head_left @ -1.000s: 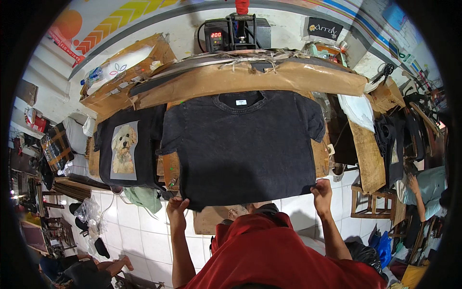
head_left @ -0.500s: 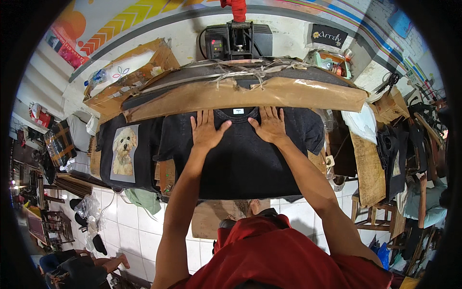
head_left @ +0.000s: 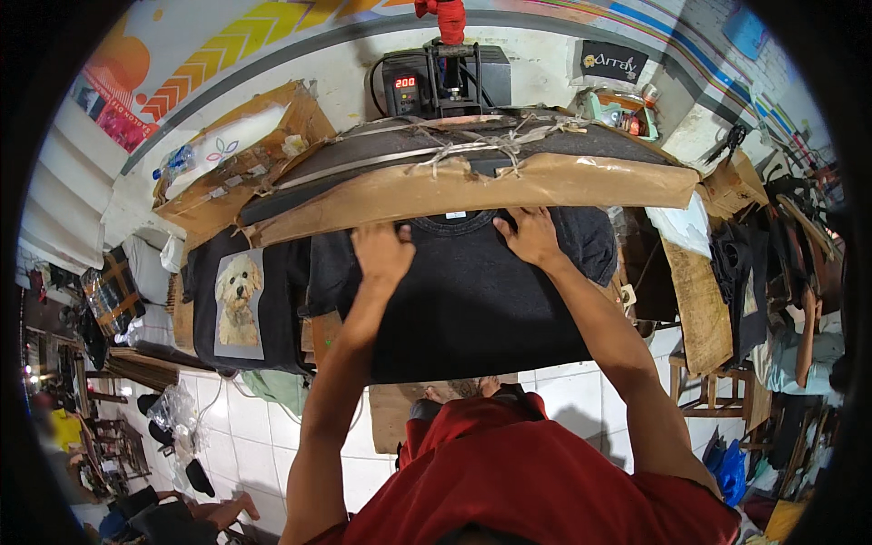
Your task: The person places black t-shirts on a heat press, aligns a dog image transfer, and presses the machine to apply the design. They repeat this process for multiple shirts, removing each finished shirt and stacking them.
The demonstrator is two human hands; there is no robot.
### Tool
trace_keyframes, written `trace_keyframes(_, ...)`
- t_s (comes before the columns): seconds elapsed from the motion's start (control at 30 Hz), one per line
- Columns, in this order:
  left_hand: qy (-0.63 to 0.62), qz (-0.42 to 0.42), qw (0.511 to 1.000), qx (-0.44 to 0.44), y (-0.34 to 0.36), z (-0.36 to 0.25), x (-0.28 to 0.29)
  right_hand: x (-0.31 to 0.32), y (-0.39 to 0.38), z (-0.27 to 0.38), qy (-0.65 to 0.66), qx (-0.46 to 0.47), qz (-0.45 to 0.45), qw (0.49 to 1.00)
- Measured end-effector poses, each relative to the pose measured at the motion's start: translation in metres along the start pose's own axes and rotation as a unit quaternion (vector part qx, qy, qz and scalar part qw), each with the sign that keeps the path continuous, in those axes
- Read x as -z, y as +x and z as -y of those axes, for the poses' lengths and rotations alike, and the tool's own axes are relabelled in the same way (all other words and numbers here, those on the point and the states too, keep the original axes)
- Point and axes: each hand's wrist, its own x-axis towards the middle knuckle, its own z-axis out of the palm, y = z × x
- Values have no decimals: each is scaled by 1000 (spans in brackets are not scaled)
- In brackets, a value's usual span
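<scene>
A black T-shirt (head_left: 472, 300) lies spread in front of me, its collar under the raised upper plate of a heat press (head_left: 372, 150). My left hand (head_left: 383, 254) rests on the shirt left of the neckline, thumb apart and fingertips at the plate's brown paper edge (head_left: 472, 191). To the right of the neckline, my right hand (head_left: 531, 240) lies on the cloth with its thumb stretched toward the collar. Its fingertips also reach the paper edge and are partly hidden. Neither hand holds anything.
On the left lies a black garment with a white dog print (head_left: 239, 300). A cardboard box (head_left: 245, 163) stands behind it. At the right are a wooden board (head_left: 695, 309) and a stool (head_left: 708, 395). Another person's arm (head_left: 807, 336) shows at the far right.
Both hands remain on the shirt near the collar. My left hand has drawn slightly toward me, and its fingers look less spread. The whole view has shifted a little.
</scene>
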Motion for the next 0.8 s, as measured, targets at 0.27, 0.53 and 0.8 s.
trace_keyframes(0.27,77,21,996,38,2,-22,-13,-8,2,27,-30,-9,-140,990)
trace_keyframes(0.53,66,127,990,9,10,-31,-13,-24,9,29,-66,-30,16,997)
trace_keyframes(0.8,33,47,998,37,13,41,5,14,11,-8,76,-18,-30,997)
